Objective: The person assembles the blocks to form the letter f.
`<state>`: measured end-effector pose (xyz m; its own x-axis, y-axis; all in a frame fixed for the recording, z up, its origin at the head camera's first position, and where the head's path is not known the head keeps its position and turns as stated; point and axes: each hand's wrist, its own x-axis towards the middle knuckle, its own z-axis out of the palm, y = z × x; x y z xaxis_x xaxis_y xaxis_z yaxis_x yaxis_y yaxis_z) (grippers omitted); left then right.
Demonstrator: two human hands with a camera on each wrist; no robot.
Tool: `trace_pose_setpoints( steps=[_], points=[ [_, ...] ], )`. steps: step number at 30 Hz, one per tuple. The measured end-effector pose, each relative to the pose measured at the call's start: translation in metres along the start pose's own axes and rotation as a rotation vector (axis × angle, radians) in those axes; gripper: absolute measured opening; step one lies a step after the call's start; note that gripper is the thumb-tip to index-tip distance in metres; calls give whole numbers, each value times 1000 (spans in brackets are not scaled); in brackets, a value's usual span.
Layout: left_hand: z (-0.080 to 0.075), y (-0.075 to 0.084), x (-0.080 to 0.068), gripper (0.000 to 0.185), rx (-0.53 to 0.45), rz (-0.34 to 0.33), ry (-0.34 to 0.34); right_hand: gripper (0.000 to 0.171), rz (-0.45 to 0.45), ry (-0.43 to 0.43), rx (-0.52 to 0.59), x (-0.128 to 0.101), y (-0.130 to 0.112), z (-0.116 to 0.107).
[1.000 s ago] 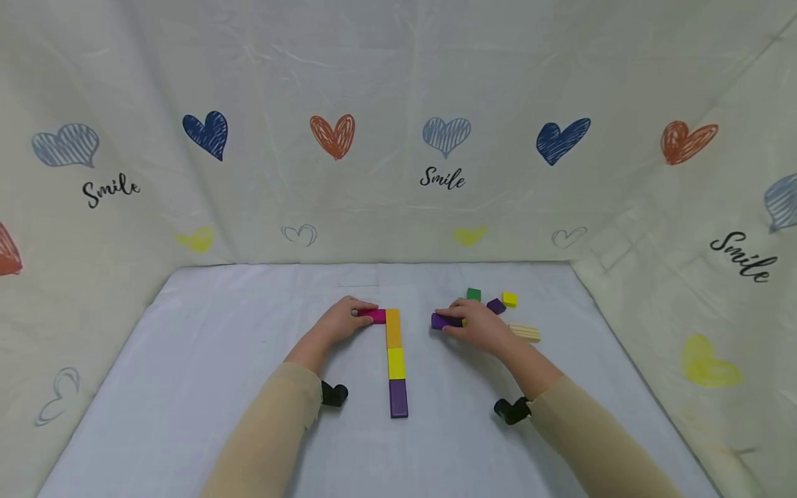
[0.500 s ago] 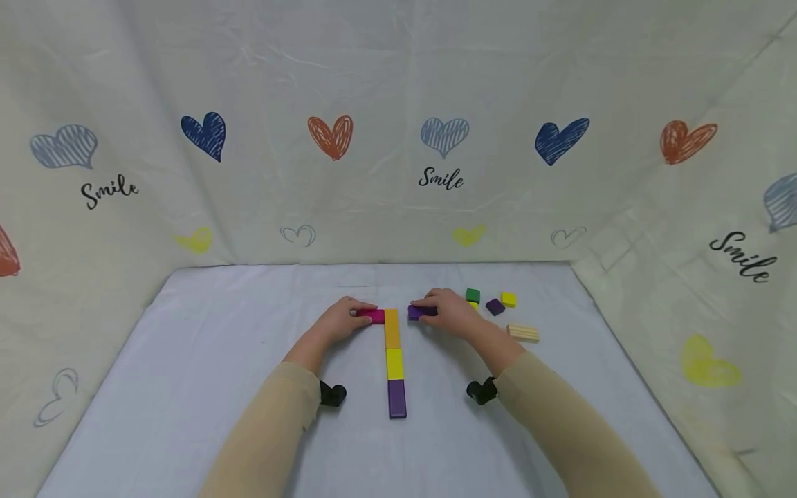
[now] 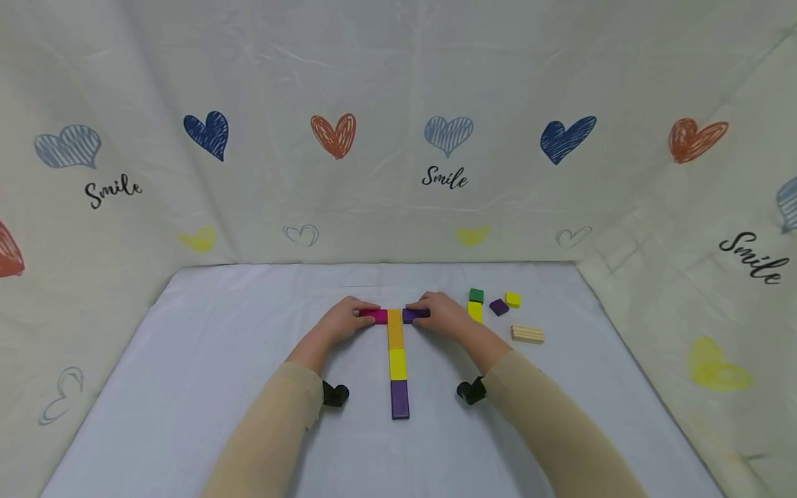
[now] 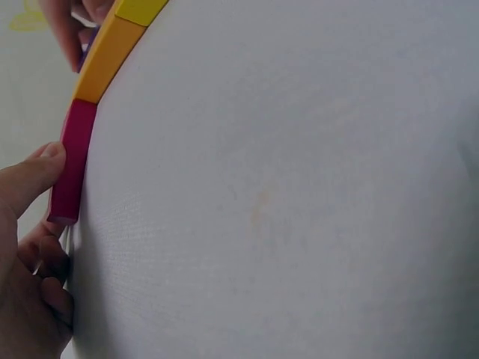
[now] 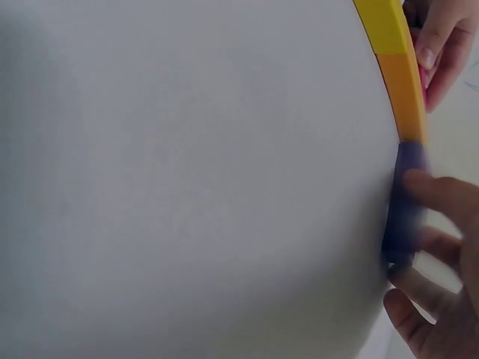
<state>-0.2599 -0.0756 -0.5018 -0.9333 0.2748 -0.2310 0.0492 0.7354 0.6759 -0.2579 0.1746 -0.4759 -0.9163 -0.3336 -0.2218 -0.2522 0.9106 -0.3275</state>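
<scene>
A column of flat blocks lies in the middle of the table: orange block (image 3: 395, 329) at the far end, yellow block (image 3: 397, 364), then purple block (image 3: 400, 399) nearest me. My left hand (image 3: 346, 319) pinches a magenta block (image 3: 376, 316) against the orange block's left side; the magenta block (image 4: 72, 161) and left thumb show in the left wrist view. My right hand (image 3: 439, 315) holds a purple block (image 3: 412, 315) against the orange block's right side; this purple block (image 5: 405, 196) is blurred in the right wrist view.
To the right lie loose pieces: a green cube (image 3: 476, 295), a yellow block (image 3: 475, 311), a small purple tile (image 3: 498, 307), a yellow cube (image 3: 512, 299) and a ribbed wooden piece (image 3: 527, 334). Heart-printed cloth walls enclose the table on three sides.
My right hand has carried the purple block leftward from near the loose pieces to the orange block's right side. The left hand stayed on the magenta block.
</scene>
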Motion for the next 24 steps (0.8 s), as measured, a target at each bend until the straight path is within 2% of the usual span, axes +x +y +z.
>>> trace_pose_setpoints(
  steps=[5, 15, 24],
  points=[
    [0, 0, 2, 34, 1, 2, 2, 44, 16, 2, 22, 0, -4, 0],
    [0, 1, 1, 34, 9, -3, 5, 45, 18, -6, -7, 1, -5, 2],
    [-1, 3, -1, 34, 12, -5, 9, 46, 23, 18, 11, -2, -3, -6]
  ],
)
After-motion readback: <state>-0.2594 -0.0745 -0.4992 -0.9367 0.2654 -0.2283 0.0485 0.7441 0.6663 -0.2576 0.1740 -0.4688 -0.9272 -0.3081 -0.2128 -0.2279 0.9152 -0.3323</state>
